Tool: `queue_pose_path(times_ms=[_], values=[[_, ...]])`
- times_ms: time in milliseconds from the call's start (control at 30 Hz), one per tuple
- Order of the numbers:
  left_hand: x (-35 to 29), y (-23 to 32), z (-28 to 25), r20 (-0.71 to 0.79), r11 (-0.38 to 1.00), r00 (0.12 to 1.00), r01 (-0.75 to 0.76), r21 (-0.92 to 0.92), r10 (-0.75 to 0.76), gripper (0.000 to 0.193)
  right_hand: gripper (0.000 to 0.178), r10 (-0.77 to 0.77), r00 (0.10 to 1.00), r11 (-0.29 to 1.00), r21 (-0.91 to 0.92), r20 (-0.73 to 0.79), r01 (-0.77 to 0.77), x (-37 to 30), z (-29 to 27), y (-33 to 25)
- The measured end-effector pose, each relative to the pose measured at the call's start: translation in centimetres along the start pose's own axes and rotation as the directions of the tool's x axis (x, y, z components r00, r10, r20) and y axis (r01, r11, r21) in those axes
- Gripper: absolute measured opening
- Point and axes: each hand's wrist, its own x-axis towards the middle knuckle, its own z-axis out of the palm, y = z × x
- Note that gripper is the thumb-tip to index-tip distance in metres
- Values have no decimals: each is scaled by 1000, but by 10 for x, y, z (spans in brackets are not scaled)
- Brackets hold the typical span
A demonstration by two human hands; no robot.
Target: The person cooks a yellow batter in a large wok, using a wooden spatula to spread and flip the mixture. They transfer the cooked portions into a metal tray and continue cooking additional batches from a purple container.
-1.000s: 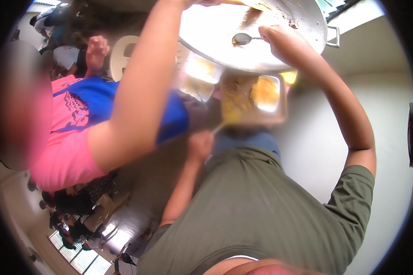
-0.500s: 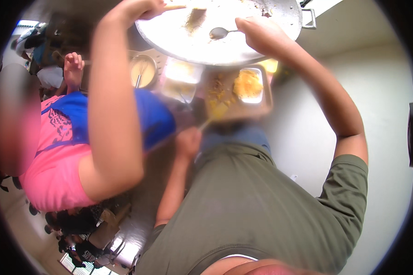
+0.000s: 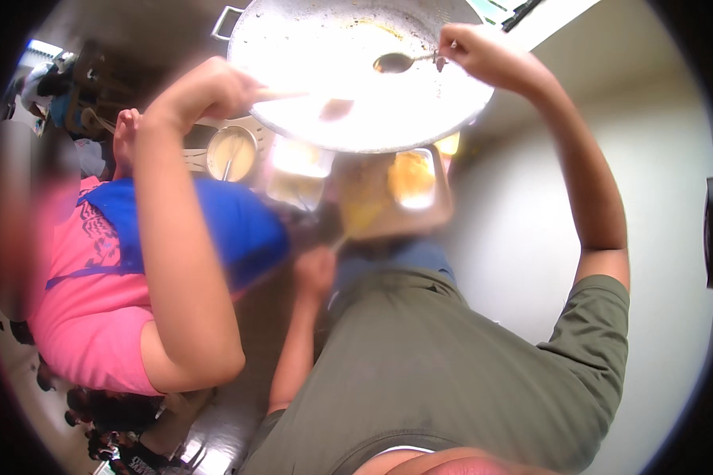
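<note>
My right hand (image 3: 487, 57) is closed on the handle of a metal spoon (image 3: 394, 63), its bowl over the wide shallow metal pan (image 3: 277, 47). Bits of food cling to the pan, and glare washes out much of its inside. Low in front of me, my left hand (image 3: 315, 271) is closed round the thin handle of a utensil (image 3: 341, 244) with a blurred yellow end. That end reaches over a brown tray (image 3: 404, 224). A white container (image 3: 425, 198) with yellow food (image 3: 408, 176) sits on the tray.
At my left a person in pink and a blue apron (image 3: 238, 237) holds a flat spatula (image 3: 337, 109) in the pan. A round bowl of pale batter with a whisk (image 3: 231, 154) and a pale container (image 3: 297, 186) stand below the pan. A wall (image 3: 523, 237) rises at right.
The pan sits lower in the picture. My right hand and spoon have shifted toward its far right. The other person's spatula has come to the pan's near side. My left hand still grips its utensil.
</note>
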Motion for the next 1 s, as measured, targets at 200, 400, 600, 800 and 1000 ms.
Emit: queue_pose_path(times_ms=[200, 400, 600, 800, 1000], values=[[-15, 7, -2, -93, 992, 988, 122, 17, -120, 33, 25, -135, 978, 956, 239, -158, 171, 103, -24, -16], [-2, 20, 14, -104, 977, 972, 214, 7, -212, 34, 18, -764, 618, 600, -559, -186, 573, 237, 15, -16], [-19, 43, 35, -214, 943, 919, 330, -41, -331, 36, 25, -897, 443, 392, -478, -8, 786, 294, 25, -49], [-27, 51, 46, -227, 933, 907, 358, -29, -355, 35, 29, -831, 548, 463, -423, 98, 779, 343, 30, 23], [-4, 53, 45, -176, 962, 946, 274, -5, -271, 33, 22, -774, 599, 425, -533, 207, 732, 305, -14, 108]])
